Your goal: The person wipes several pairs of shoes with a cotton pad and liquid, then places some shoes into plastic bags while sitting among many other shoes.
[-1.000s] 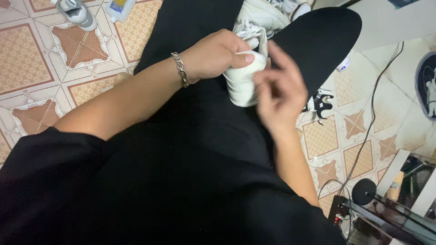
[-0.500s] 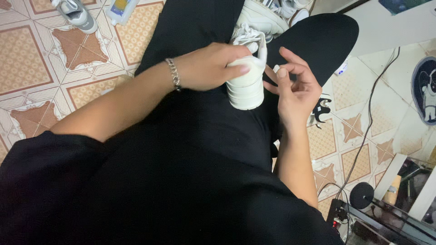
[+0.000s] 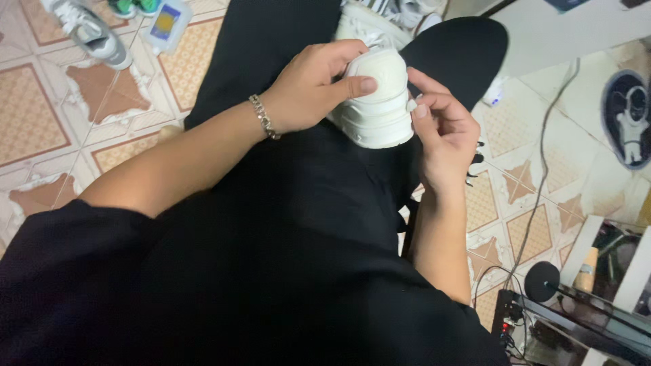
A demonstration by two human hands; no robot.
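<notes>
A white shoe (image 3: 377, 102) stood heel-up over the person's lap, held between both hands. The left hand (image 3: 313, 88) wrapped around its far side, thumb pressed flat across the heel and fingers curled over the top. The right hand (image 3: 441, 132) met it from the other side, fingers half bent, fingertips (image 3: 420, 110) touching the sole edge; whether it truly gripped or only steadied the shoe could not be told. A chain bracelet (image 3: 263, 116) sat on the left wrist.

Below both hands lay black trousers (image 3: 298, 203), covering the lap and the raised knees beyond the shoe. Beyond the left hand, more white shoes (image 3: 393, 13) lay bunched at the top edge.

The floor (image 3: 41, 115) was tiled in cream with orange-brown diamond patterns, the glaze worn in patches. Far out past the left hand rested a grey sneaker (image 3: 88, 30) and a small bottle (image 3: 166, 24) with a blue and yellow label. Out past the right hand a thin cable (image 3: 542, 169) ran across the tiles toward a dark box with small lights (image 3: 515, 325), and a round dark rug (image 3: 627, 118) lay near the frame's edge.
</notes>
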